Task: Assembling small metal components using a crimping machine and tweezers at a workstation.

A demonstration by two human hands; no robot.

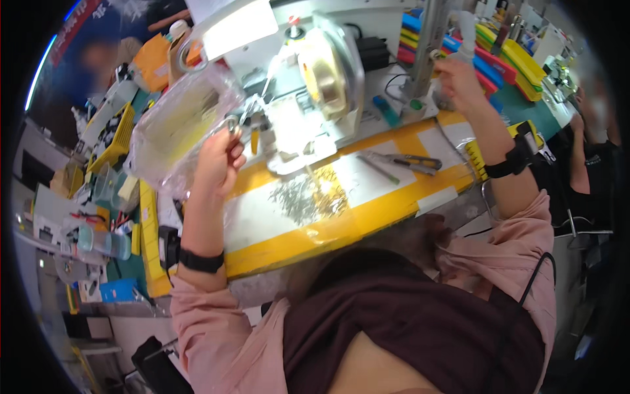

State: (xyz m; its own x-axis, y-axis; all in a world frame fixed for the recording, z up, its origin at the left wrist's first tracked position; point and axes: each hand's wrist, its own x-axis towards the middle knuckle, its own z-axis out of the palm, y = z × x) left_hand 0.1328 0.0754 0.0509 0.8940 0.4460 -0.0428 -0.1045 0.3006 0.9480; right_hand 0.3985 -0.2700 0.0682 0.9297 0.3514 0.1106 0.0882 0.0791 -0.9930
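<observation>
My left hand [220,161] is raised beside the machine, its fingers curled into a pinch. A small shiny bit shows at the fingertips, too small to name. My right hand [459,84] is lifted at the right, fingers closed near a metal post [428,46]; what they grip, if anything, is not clear. Between my arms stands a bench machine [292,121] with a large gold-coloured reel [323,73] and a bright work area. In front of it, a pile of small silver pieces [295,200] lies against small gold-coloured pieces [331,194].
A clear plastic bag [174,128] with yellowish contents lies left of the machine. A utility knife [413,162] and a green-tipped slim tool [379,169] rest on the yellow-edged bench [387,207]. Coloured bins [518,62] stand at the right. Other people are at both sides.
</observation>
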